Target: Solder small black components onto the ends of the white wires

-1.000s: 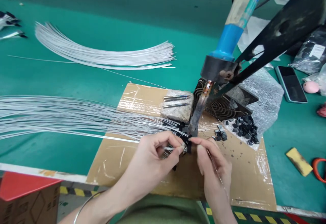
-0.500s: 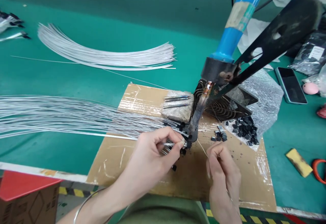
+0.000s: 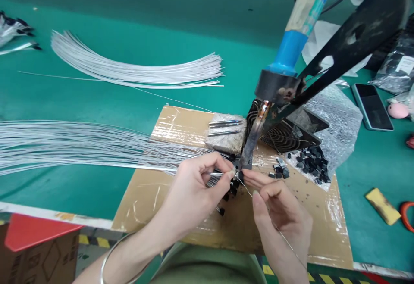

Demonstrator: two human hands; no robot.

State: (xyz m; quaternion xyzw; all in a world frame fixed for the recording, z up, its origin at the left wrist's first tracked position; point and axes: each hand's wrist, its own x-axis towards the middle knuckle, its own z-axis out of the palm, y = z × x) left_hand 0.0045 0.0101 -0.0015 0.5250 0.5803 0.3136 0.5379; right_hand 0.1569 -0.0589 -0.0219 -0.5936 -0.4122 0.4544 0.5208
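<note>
My left hand [image 3: 199, 191] pinches a thin white wire between thumb and forefinger, close to a small black connector [image 3: 240, 175]. My right hand [image 3: 286, 219] holds a strand of solder wire [image 3: 287, 241], which runs across the palm and past the thumb towards the connector. Its forefinger is stretched out and reaches the connector's right side. Just above both hands, the dark tip of a soldering iron [image 3: 249, 146] with a blue handle [image 3: 293, 45] points down. More wires [image 3: 97, 144] with black ends lie beneath my left hand, partly hidden by it.
Cardboard [image 3: 155, 206] covers the green table under my hands. A grey block [image 3: 226, 139] carries several metal pins. Loose black connectors [image 3: 312, 163] lie on a plastic bag. A second wire bundle [image 3: 139, 73], a phone [image 3: 373, 106], a yellow sponge [image 3: 383, 206] and a black bracket [image 3: 359, 38] surround the spot.
My right hand has moved left and up, its forefinger now extended to the connector at my left fingertips. The solder wire has come along with it. My left hand has barely shifted.
</note>
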